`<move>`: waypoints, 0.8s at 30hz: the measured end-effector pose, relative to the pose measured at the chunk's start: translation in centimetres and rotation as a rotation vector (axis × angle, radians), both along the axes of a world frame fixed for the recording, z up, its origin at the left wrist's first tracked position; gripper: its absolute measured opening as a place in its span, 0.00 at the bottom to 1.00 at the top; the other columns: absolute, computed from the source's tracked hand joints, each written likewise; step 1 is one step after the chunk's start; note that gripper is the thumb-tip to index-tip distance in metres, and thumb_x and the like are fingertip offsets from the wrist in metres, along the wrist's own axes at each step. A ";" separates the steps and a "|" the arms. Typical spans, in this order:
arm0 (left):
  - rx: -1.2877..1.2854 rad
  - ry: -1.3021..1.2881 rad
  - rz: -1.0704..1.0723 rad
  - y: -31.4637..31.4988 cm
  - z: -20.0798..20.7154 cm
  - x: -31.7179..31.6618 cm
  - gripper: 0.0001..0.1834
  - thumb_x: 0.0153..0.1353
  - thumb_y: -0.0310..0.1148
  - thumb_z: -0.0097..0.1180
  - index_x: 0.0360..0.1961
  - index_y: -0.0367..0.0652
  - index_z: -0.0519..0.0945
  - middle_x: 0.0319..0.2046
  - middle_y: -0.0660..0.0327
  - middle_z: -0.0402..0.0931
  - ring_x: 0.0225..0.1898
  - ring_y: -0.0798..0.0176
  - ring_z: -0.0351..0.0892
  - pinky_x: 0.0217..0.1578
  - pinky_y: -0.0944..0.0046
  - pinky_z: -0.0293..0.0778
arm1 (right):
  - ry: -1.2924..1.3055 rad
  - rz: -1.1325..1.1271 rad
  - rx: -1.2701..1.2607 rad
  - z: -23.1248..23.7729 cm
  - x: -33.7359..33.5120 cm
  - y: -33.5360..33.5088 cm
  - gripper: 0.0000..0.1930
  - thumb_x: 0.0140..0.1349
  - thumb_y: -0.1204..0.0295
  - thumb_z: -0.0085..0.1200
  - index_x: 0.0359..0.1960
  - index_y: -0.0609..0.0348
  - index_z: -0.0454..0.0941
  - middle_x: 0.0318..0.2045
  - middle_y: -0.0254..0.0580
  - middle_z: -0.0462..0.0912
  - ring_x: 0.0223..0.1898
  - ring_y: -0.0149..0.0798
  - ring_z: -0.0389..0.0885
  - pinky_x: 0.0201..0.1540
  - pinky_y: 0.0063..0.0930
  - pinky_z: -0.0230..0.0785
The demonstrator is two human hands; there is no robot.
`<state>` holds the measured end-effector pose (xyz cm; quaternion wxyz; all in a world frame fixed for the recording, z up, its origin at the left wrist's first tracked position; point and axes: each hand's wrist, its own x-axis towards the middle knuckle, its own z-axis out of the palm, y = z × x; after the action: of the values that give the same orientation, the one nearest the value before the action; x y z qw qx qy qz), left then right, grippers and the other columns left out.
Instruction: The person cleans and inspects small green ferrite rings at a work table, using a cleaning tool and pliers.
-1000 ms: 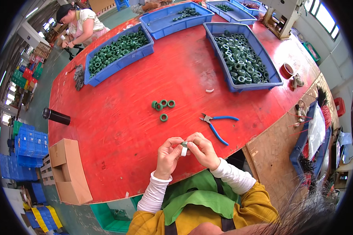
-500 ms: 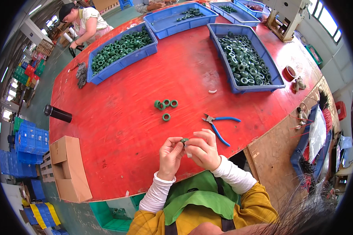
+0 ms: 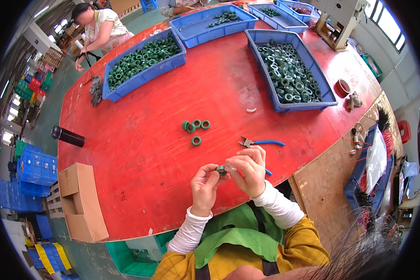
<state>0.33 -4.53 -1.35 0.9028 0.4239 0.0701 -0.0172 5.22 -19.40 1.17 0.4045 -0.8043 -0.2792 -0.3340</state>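
My left hand (image 3: 203, 190) pinches a small green ring (image 3: 221, 171) between thumb and fingers, just above the near part of the red table. Close against it, my right hand (image 3: 250, 173) has its fingers closed on a small whitish, see-through piece (image 3: 229, 168) that touches or nearly touches the ring. What that piece is, I cannot make out. Beyond my right hand lie cutting pliers (image 3: 266, 142) with blue handles, one handle mostly covered by the hand. A few loose green rings (image 3: 196, 141) rest on the table ahead of my hands.
Blue trays of green rings stand at the left (image 3: 147, 63) and right (image 3: 291, 77); more trays are at the far edge. A black bottle (image 3: 68, 136) and an open cardboard box (image 3: 81, 203) are at the left. A tape roll (image 3: 342, 87) lies right; a co-worker (image 3: 102, 28) stands far left.
My right hand has risen slightly and now hides most of one plier handle. The whitish piece has come up beside the ring. The co-worker's hands have moved left.
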 end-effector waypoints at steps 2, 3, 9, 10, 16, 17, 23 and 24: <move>0.036 -0.015 -0.037 0.3 0.0 0.0 0.08 0.64 0.26 0.50 0.44 0.36 0.73 0.38 0.56 0.79 0.39 0.61 0.81 0.44 0.58 0.79 | 0.047 0.005 0.008 0.5 0.3 0.0 0.12 0.43 0.73 0.64 0.32 0.53 0.78 0.28 0.30 0.81 0.37 0.38 0.75 0.46 0.38 0.60; 0.038 -0.014 -0.037 0.4 0.0 0.0 0.08 0.64 0.26 0.50 0.44 0.36 0.73 0.38 0.56 0.79 0.39 0.61 0.81 0.44 0.58 0.79 | 0.095 0.009 0.014 0.6 0.3 0.0 0.12 0.42 0.73 0.64 0.32 0.53 0.78 0.27 0.31 0.80 0.36 0.39 0.74 0.46 0.38 0.60; 0.113 -0.028 -0.132 1.3 0.3 0.2 0.09 0.64 0.26 0.51 0.44 0.35 0.74 0.38 0.56 0.79 0.38 0.60 0.81 0.42 0.58 0.80 | 0.286 0.077 0.111 0.3 0.4 0.0 0.11 0.42 0.74 0.64 0.30 0.56 0.78 0.26 0.35 0.79 0.34 0.41 0.73 0.43 0.37 0.61; 0.108 -0.036 -0.154 1.4 0.3 0.1 0.09 0.64 0.26 0.51 0.44 0.35 0.74 0.38 0.56 0.79 0.38 0.60 0.81 0.42 0.58 0.80 | 0.287 0.076 0.112 0.3 0.3 -0.1 0.11 0.42 0.74 0.64 0.30 0.56 0.78 0.26 0.35 0.79 0.34 0.41 0.73 0.43 0.37 0.61; 0.070 -0.051 -0.220 1.8 -0.1 0.1 0.09 0.64 0.26 0.51 0.44 0.38 0.75 0.39 0.57 0.78 0.37 0.59 0.81 0.40 0.58 0.81 | 0.746 0.255 0.408 -0.9 -0.4 -0.1 0.11 0.53 0.75 0.61 0.36 0.65 0.75 0.32 0.42 0.79 0.36 0.38 0.78 0.43 0.31 0.71; 0.056 -0.050 -0.207 1.7 -0.1 0.1 0.09 0.64 0.27 0.51 0.44 0.38 0.75 0.40 0.57 0.77 0.37 0.59 0.81 0.39 0.58 0.81 | 0.833 0.295 0.436 -1.2 -0.5 -0.2 0.11 0.55 0.74 0.60 0.37 0.66 0.74 0.33 0.43 0.79 0.36 0.37 0.79 0.43 0.30 0.72; -0.069 -0.027 -0.283 2.2 -0.8 0.0 0.09 0.64 0.28 0.50 0.45 0.40 0.74 0.43 0.59 0.75 0.38 0.60 0.81 0.40 0.57 0.81 | 0.794 0.325 0.337 -1.7 -1.4 -0.2 0.12 0.60 0.70 0.55 0.40 0.66 0.73 0.35 0.44 0.78 0.38 0.40 0.77 0.43 0.31 0.70; -0.069 -0.027 -0.282 2.1 -0.8 -0.1 0.09 0.64 0.28 0.50 0.45 0.40 0.74 0.43 0.59 0.75 0.38 0.60 0.81 0.40 0.57 0.81 | 0.693 0.339 0.242 -1.7 -1.4 -0.3 0.13 0.60 0.68 0.54 0.40 0.66 0.73 0.36 0.46 0.77 0.39 0.43 0.74 0.44 0.33 0.68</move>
<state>0.28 -2.41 -2.11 0.9063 0.3987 -0.0029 -0.1404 3.85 -19.75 -0.57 0.6160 -0.7582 -0.2135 -0.0019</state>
